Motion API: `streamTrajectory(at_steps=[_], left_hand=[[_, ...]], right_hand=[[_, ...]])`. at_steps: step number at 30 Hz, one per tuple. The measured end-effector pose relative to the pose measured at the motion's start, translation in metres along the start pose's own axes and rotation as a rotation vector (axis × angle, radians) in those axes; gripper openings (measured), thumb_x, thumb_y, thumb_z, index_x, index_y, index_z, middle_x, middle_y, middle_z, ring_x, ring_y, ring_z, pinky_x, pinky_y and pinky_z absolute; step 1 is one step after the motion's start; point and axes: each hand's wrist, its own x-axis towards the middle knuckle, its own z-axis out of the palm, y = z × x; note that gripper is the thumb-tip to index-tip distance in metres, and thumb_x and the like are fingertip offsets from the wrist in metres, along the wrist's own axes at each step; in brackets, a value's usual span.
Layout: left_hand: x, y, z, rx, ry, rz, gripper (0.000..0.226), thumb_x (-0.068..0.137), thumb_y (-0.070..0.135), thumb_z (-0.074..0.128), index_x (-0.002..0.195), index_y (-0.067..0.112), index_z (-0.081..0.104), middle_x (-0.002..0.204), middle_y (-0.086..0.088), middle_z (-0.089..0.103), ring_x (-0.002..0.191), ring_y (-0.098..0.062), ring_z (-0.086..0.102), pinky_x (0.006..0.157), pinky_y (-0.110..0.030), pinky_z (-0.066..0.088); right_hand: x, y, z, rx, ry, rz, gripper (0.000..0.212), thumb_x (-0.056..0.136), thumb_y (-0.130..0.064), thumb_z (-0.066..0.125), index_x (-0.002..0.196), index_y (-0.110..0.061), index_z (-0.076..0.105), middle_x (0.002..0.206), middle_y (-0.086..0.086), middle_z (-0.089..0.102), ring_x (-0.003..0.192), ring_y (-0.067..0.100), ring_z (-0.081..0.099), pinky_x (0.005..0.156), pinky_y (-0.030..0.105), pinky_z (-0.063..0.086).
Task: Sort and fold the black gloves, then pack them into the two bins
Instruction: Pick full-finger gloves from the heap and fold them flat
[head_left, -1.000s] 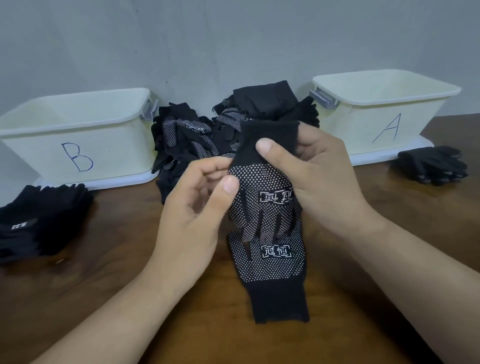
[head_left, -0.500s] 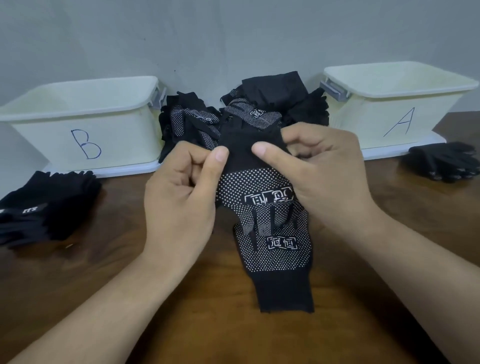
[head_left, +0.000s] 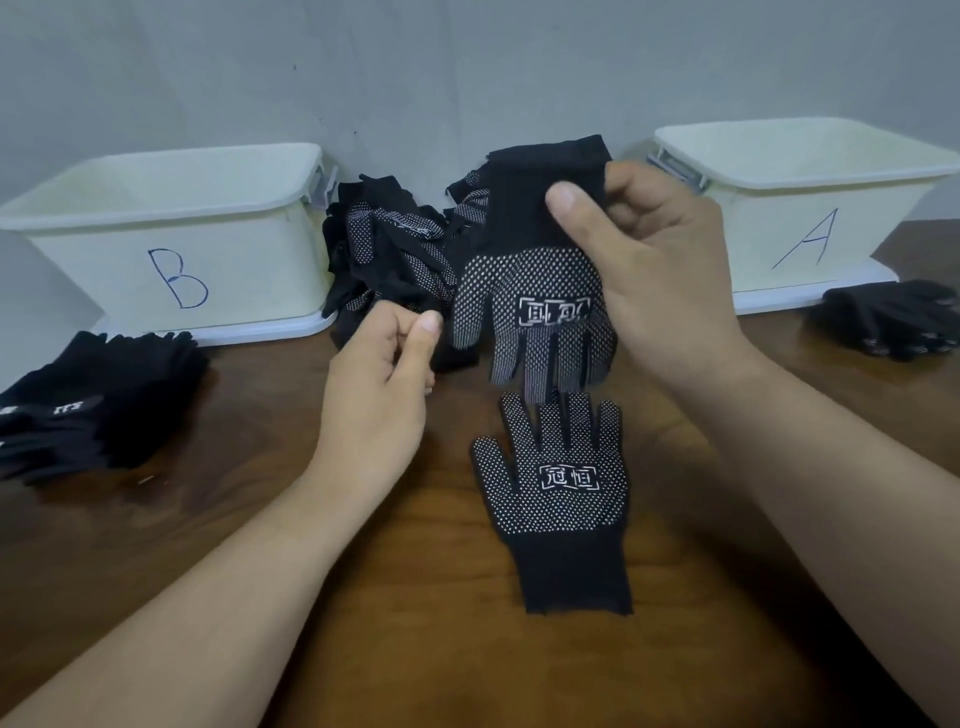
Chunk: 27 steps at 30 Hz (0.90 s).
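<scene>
My right hand (head_left: 649, 260) pinches the cuff of a black dotted glove (head_left: 530, 306) and holds it up, fingers hanging down. A second dotted glove (head_left: 561, 493) lies flat on the wooden table (head_left: 415, 623) just below it, fingers pointing away from me. My left hand (head_left: 384, 374) hovers left of the lifted glove with its fingers loosely curled, holding nothing. A loose pile of black gloves (head_left: 395, 254) sits at the back between the cream bin marked B (head_left: 171, 244) on the left and the cream bin marked A (head_left: 810, 208) on the right.
A stack of black gloves (head_left: 93, 405) lies at the left in front of bin B. A smaller heap of black gloves (head_left: 893, 322) lies at the right in front of bin A. A grey wall stands behind the bins.
The two gloves have been pulled apart. My right hand lifted one by the cuff, my left hand let go and dropped lower left, and the other glove stayed flat on the table.
</scene>
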Motion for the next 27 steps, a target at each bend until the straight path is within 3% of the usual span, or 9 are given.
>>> streamTrajectory(at_steps=[6, 9, 13, 16, 18, 20, 22, 25, 27], left_hand=[[0.012, -0.015, 0.009, 0.108, -0.128, -0.101, 0.045, 0.111, 0.043, 0.045, 0.079, 0.012, 0.053, 0.068, -0.006, 0.061, 0.07, -0.024, 0.064, 0.07, -0.035, 0.047], [0.01, -0.018, 0.012, 0.128, -0.178, -0.095, 0.044, 0.111, 0.043, 0.045, 0.078, 0.013, 0.052, 0.068, 0.001, 0.063, 0.066, -0.014, 0.06, 0.068, -0.038, 0.047], [0.011, -0.021, 0.011, 0.03, -0.136, -0.148, 0.028, 0.109, 0.039, 0.054, 0.089, 0.021, 0.061, 0.082, 0.001, 0.071, 0.078, -0.021, 0.068, 0.083, -0.049, 0.057], [0.011, -0.019, 0.01, -0.03, -0.135, -0.168, 0.019, 0.107, 0.034, 0.06, 0.095, 0.02, 0.066, 0.087, 0.003, 0.073, 0.084, -0.025, 0.07, 0.086, -0.052, 0.058], [0.011, -0.018, 0.01, -0.015, -0.139, -0.167, 0.027, 0.107, 0.039, 0.059, 0.087, 0.021, 0.062, 0.083, 0.001, 0.072, 0.077, -0.023, 0.069, 0.081, -0.046, 0.058], [0.01, -0.017, 0.009, 0.02, -0.15, -0.158, 0.036, 0.108, 0.042, 0.055, 0.082, 0.016, 0.057, 0.079, -0.005, 0.069, 0.065, -0.013, 0.061, 0.07, -0.03, 0.05], [0.009, -0.014, 0.008, 0.06, -0.181, -0.148, 0.042, 0.109, 0.043, 0.052, 0.085, 0.009, 0.055, 0.076, -0.01, 0.066, 0.064, -0.015, 0.056, 0.065, -0.027, 0.044], [0.007, -0.011, 0.007, 0.108, -0.245, -0.115, 0.046, 0.108, 0.044, 0.05, 0.084, 0.005, 0.05, 0.076, -0.014, 0.061, 0.076, -0.028, 0.061, 0.072, -0.044, 0.048], [0.006, -0.009, 0.008, 0.143, -0.278, -0.085, 0.051, 0.109, 0.044, 0.049, 0.081, 0.002, 0.048, 0.076, -0.016, 0.06, 0.075, -0.029, 0.059, 0.075, -0.048, 0.049]], right_hand=[[-0.004, 0.026, -0.002, -0.006, -0.049, 0.098, 0.008, 0.103, -0.015, 0.071, 0.108, -0.01, 0.076, 0.105, 0.008, 0.082, 0.103, 0.021, 0.078, 0.094, 0.035, 0.06], [-0.014, 0.029, -0.006, -0.025, -0.065, 0.142, 0.008, 0.103, -0.015, 0.071, 0.108, -0.01, 0.076, 0.107, 0.01, 0.081, 0.106, 0.027, 0.078, 0.097, 0.042, 0.062], [-0.028, 0.026, -0.018, -0.063, -0.067, 0.131, 0.006, 0.101, -0.014, 0.073, 0.105, -0.012, 0.078, 0.105, 0.007, 0.081, 0.104, 0.025, 0.078, 0.094, 0.041, 0.062], [-0.044, 0.032, -0.023, -0.014, -0.106, 0.183, 0.004, 0.098, -0.017, 0.077, 0.1, -0.015, 0.08, 0.107, 0.014, 0.08, 0.107, 0.039, 0.075, 0.101, 0.06, 0.058], [-0.052, 0.035, -0.027, 0.018, -0.117, 0.224, 0.008, 0.096, -0.02, 0.079, 0.1, -0.014, 0.079, 0.108, 0.021, 0.078, 0.109, 0.049, 0.072, 0.103, 0.072, 0.052], [-0.057, 0.034, -0.03, 0.055, -0.123, 0.265, 0.009, 0.093, -0.021, 0.081, 0.098, -0.014, 0.078, 0.108, 0.024, 0.076, 0.107, 0.05, 0.071, 0.104, 0.074, 0.05], [-0.064, 0.03, -0.033, 0.113, -0.143, 0.309, 0.008, 0.091, -0.017, 0.081, 0.097, -0.014, 0.076, 0.103, 0.022, 0.074, 0.099, 0.041, 0.069, 0.102, 0.068, 0.053], [-0.082, 0.024, -0.04, 0.079, -0.222, 0.312, 0.009, 0.09, -0.012, 0.078, 0.093, -0.018, 0.071, 0.094, 0.01, 0.072, 0.088, 0.024, 0.064, 0.084, 0.044, 0.051], [-0.098, 0.019, -0.047, 0.005, -0.32, 0.299, 0.014, 0.093, -0.007, 0.078, 0.096, -0.014, 0.067, 0.102, 0.005, 0.078, 0.094, 0.018, 0.069, 0.087, 0.033, 0.054]])
